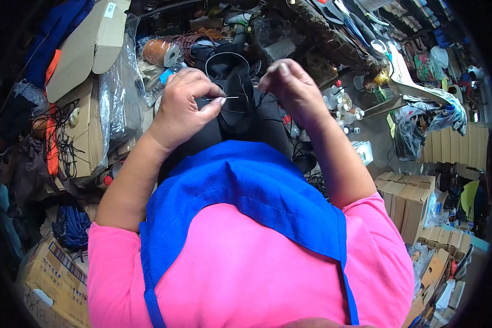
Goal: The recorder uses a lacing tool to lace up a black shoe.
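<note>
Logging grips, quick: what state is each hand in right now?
Left hand: closed, pinching a thin needle.
Right hand: looks closed; cannot tell whether it holds anything.

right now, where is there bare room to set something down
Grey floor looks mostly bare between the small white plastic bottles, brown cardboard boxes and crumpled clear plastic bag. Crowded: left of the left hand, with large tan cardboard and clear plastic sheeting. A thin silvery needle-like piece juts toward the right hand.

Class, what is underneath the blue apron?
A pink shirt and dark trousers show past the edges of the apron; what its cloth covers between them cannot be seen.
</note>
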A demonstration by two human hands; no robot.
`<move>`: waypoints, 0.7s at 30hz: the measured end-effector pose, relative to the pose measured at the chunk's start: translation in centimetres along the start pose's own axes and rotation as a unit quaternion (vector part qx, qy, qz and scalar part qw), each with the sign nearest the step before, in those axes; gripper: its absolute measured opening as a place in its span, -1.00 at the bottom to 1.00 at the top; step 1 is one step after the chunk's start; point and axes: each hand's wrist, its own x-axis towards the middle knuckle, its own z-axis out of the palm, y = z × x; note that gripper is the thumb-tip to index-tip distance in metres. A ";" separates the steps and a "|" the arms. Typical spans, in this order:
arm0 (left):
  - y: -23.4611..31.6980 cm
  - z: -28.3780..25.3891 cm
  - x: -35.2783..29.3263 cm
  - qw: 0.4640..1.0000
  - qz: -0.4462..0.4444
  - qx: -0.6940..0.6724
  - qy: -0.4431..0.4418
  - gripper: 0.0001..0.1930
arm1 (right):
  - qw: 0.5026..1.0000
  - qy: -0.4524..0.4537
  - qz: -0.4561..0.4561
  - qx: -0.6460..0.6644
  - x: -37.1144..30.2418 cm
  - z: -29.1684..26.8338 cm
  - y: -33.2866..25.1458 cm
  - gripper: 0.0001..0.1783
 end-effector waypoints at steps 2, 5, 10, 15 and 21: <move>0.5 0.2 0.0 1.000 0.003 0.005 -0.008 -0.90 | 0.972 -0.040 0.005 -0.232 0.0 2.1 -0.9 -0.73; 0.7 0.3 -0.3 0.999 -0.030 -0.015 -0.023 -0.92 | 0.882 -0.096 -0.056 -0.458 0.2 3.2 -0.1 -0.86; -1.5 -0.9 -1.3 0.986 -0.142 -0.089 0.025 -0.94 | 0.910 -0.021 -0.017 -0.415 -0.2 0.5 -0.4 -0.81; -0.7 2.0 -1.0 0.976 -0.124 -0.180 0.022 -0.62 | 0.969 0.012 0.066 -0.236 -0.5 1.4 0.8 -0.80; 0.9 5.0 0.6 0.846 -0.156 -0.508 0.035 -0.76 | 0.987 -0.035 0.069 -0.144 -0.9 1.3 1.7 -0.67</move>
